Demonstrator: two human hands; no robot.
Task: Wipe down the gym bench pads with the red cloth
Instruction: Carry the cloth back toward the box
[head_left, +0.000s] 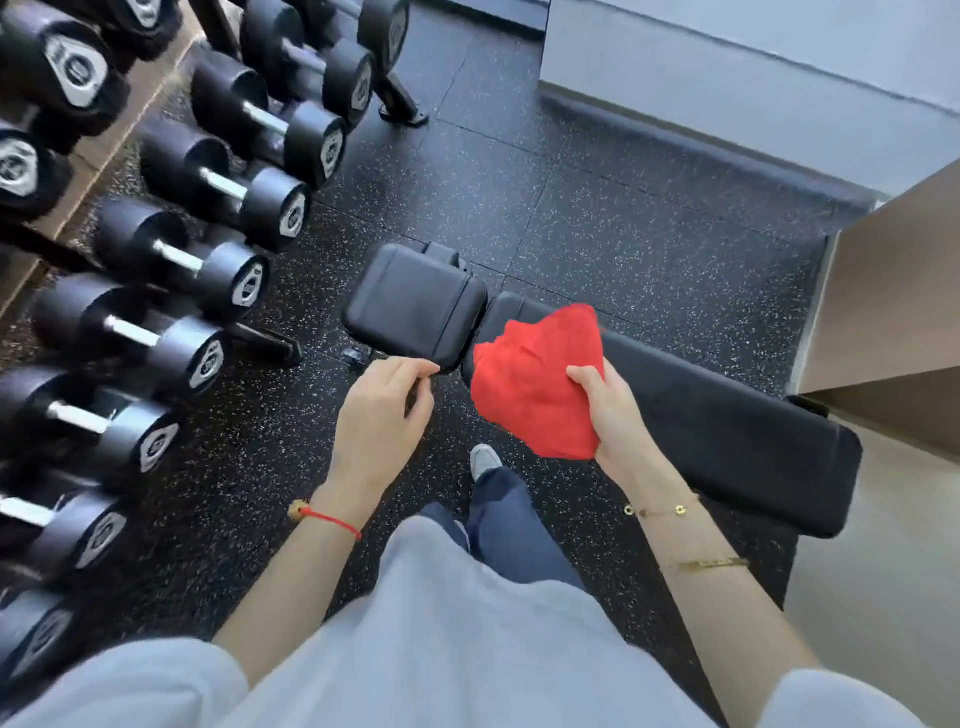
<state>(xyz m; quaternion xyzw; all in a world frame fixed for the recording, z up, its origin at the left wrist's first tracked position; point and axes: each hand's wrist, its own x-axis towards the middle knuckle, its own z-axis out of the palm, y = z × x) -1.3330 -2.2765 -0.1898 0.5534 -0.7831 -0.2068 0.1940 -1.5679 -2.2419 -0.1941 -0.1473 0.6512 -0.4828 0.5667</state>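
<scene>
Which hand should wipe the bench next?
The right hand. It already grips the red cloth, which hangs over the near end of the long pad. The left hand holds no cloth; its fingers only reach the corner of the small pad.

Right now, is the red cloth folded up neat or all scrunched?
Scrunched. The red cloth hangs in a loose, crumpled bunch from the right hand, with uneven edges and no tidy fold, over the long bench pad.

red cloth (537, 382), black bench pads (415, 306), black floor (597, 208) w/ white specks, black dumbbells (208, 270) w/ silver handles
</scene>
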